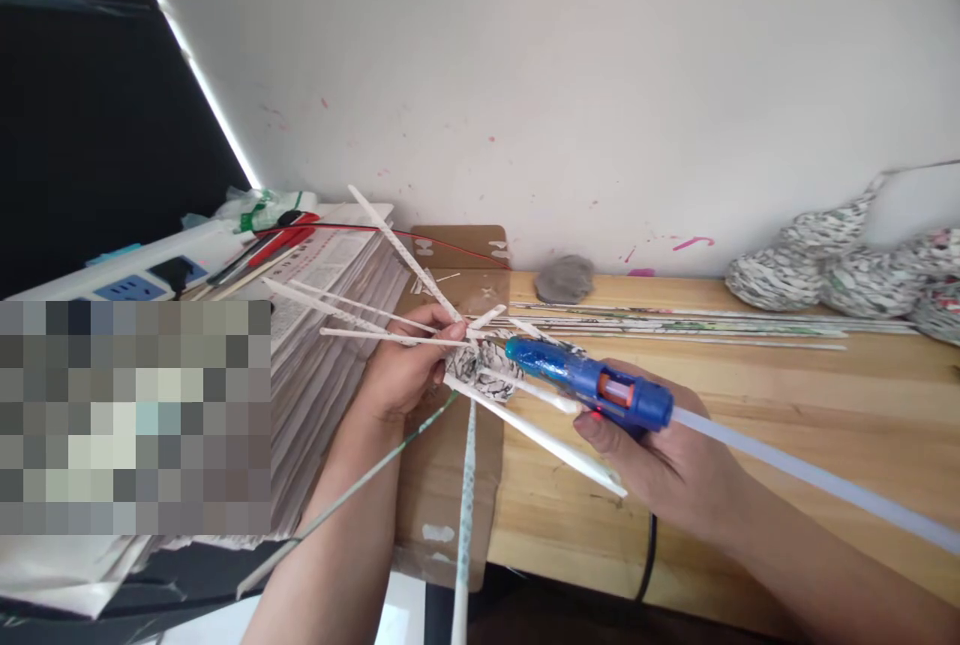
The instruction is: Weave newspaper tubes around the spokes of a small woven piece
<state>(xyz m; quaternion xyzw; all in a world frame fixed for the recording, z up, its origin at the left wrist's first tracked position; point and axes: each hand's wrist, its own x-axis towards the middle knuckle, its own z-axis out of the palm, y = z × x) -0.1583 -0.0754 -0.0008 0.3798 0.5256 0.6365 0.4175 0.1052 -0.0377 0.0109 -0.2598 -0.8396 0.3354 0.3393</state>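
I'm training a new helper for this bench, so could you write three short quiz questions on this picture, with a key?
1. Which hand holds the blue glue gun?
2. True or false: the glue stick is wholly inside the gun.
3. What does the left hand hold?
a) the grey lump
b) the paper piece with rods sticking out
c) the black cable

Key: 1. The right hand. 2. False; it juts from the back. 3. b.

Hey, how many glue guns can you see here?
1. The blue hot glue gun is in the right hand, pointing toward the rolled-paper piece in the left hand. Others may be hidden where the picture is pixelated at left.
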